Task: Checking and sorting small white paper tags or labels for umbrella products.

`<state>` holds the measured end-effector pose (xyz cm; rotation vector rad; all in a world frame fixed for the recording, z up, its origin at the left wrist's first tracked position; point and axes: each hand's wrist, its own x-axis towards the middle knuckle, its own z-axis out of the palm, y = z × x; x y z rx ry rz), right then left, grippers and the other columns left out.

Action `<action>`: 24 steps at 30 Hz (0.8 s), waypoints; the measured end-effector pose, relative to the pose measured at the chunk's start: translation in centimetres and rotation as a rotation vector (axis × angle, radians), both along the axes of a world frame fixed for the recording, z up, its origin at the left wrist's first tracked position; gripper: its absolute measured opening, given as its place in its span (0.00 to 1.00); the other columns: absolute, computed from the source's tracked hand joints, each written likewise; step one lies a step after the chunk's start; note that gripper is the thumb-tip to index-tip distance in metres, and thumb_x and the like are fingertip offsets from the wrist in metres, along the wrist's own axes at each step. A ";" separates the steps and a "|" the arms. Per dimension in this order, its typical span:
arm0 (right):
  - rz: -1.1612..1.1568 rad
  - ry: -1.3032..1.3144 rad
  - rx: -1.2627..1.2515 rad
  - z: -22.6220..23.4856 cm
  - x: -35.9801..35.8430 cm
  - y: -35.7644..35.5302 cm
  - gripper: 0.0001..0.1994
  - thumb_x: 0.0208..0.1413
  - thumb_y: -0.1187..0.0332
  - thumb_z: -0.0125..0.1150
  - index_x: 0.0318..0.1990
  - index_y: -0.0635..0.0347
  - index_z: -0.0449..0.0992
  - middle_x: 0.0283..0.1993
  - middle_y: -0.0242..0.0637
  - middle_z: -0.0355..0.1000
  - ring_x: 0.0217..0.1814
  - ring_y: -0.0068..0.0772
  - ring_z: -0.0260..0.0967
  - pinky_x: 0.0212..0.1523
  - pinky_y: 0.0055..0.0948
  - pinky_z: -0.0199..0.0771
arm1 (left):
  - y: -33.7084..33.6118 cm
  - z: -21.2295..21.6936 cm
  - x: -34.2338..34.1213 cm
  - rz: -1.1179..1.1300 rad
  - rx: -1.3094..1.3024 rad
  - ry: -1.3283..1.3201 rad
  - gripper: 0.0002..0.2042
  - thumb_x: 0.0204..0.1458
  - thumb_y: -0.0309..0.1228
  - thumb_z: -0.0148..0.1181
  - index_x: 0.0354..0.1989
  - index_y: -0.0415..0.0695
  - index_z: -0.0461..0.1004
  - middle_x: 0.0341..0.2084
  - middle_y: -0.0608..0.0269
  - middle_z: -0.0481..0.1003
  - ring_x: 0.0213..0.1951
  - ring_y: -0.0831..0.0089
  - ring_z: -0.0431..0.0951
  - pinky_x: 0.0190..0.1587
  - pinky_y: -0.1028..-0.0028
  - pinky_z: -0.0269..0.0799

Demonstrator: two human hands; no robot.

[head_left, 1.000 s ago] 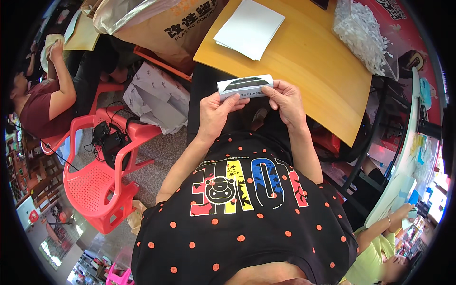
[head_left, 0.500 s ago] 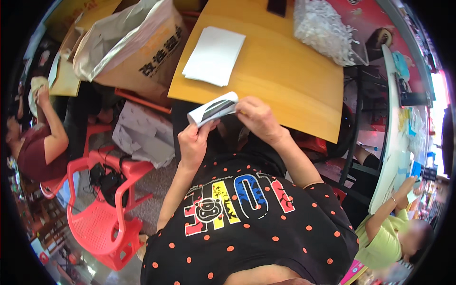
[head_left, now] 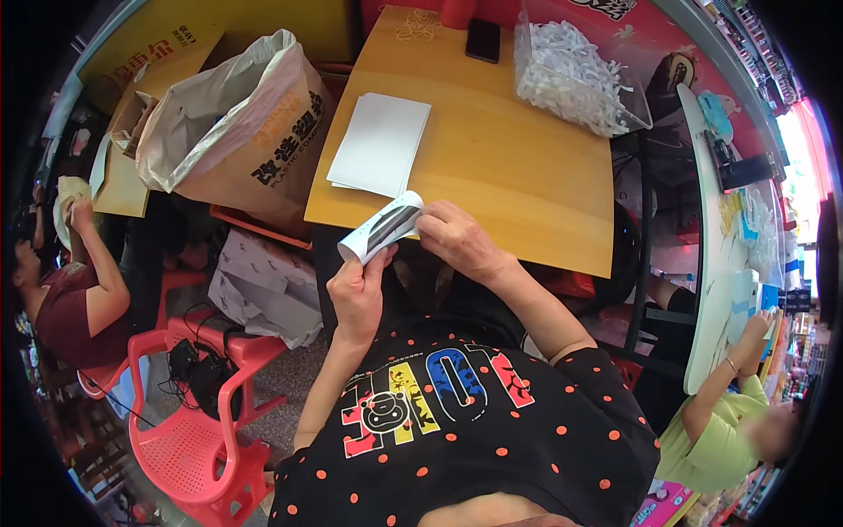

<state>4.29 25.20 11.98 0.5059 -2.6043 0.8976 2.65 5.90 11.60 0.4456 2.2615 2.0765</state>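
Observation:
A white sheet of paper [head_left: 383,230] with a dark printed patch is curled into a loose roll at the table's near edge. My left hand [head_left: 356,288] grips the lower left end of the roll between thumb and fingers. At its other end, my right hand [head_left: 457,235] pinches the paper's edge with closed fingers; the fingertips are partly hidden. Just beyond the roll, a stack of white sheets [head_left: 380,145] lies on the yellow wooden table [head_left: 492,176].
A clear bin of white paper strips [head_left: 575,75] stands at the table's far right, beside a dark phone [head_left: 483,40]. Rubber bands [head_left: 417,25] lie at the far edge. Left are a large open sack [head_left: 237,145] and a red chair [head_left: 189,448] holding black cables. Two people sit at either side.
The view has tilted, bringing the table's far end with the phone and rubber bands further into sight. Both hands still hold the curled paper, in nearly the same pose.

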 end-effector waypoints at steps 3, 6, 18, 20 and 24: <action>-0.003 -0.012 0.001 -0.2 -0.2 -0.1 0.09 0.45 0.77 0.61 0.32 0.61 0.67 0.35 0.41 0.66 0.41 0.44 0.66 0.42 0.37 0.69 | -0.1 -0.1 0.0 0.015 -0.052 0.057 0.09 0.56 0.20 0.55 0.43 0.30 0.74 0.34 0.53 0.80 0.36 0.70 0.81 0.39 0.74 0.78; -0.011 0.016 -0.022 -0.3 -0.2 -0.2 0.08 0.45 0.77 0.60 0.32 0.62 0.67 0.35 0.41 0.67 0.40 0.43 0.67 0.41 0.37 0.69 | -0.2 -0.2 0.1 0.028 -0.081 0.096 0.09 0.56 0.20 0.55 0.43 0.30 0.74 0.33 0.52 0.80 0.36 0.69 0.82 0.37 0.74 0.78; -0.035 0.016 -0.064 -0.3 -0.3 -0.5 0.09 0.42 0.79 0.63 0.32 0.63 0.70 0.37 0.42 0.70 0.40 0.44 0.70 0.39 0.34 0.72 | -0.3 0.2 0.2 -0.004 -0.033 0.025 0.10 0.57 0.19 0.53 0.45 0.28 0.73 0.38 0.55 0.78 0.40 0.69 0.80 0.43 0.73 0.78; -0.028 0.036 -0.087 -0.5 -0.3 -0.7 0.08 0.43 0.78 0.61 0.30 0.63 0.68 0.34 0.42 0.68 0.38 0.44 0.68 0.39 0.35 0.70 | -0.4 0.0 0.3 0.002 -0.033 0.023 0.10 0.57 0.19 0.53 0.45 0.28 0.73 0.38 0.55 0.78 0.40 0.69 0.80 0.43 0.73 0.78; -0.024 0.011 -0.093 -0.4 -0.2 -0.8 0.08 0.44 0.78 0.61 0.30 0.63 0.67 0.34 0.42 0.67 0.38 0.45 0.67 0.39 0.35 0.70 | -0.3 -0.2 0.3 0.039 -0.043 0.083 0.08 0.55 0.19 0.55 0.42 0.30 0.74 0.34 0.52 0.79 0.37 0.69 0.81 0.39 0.74 0.78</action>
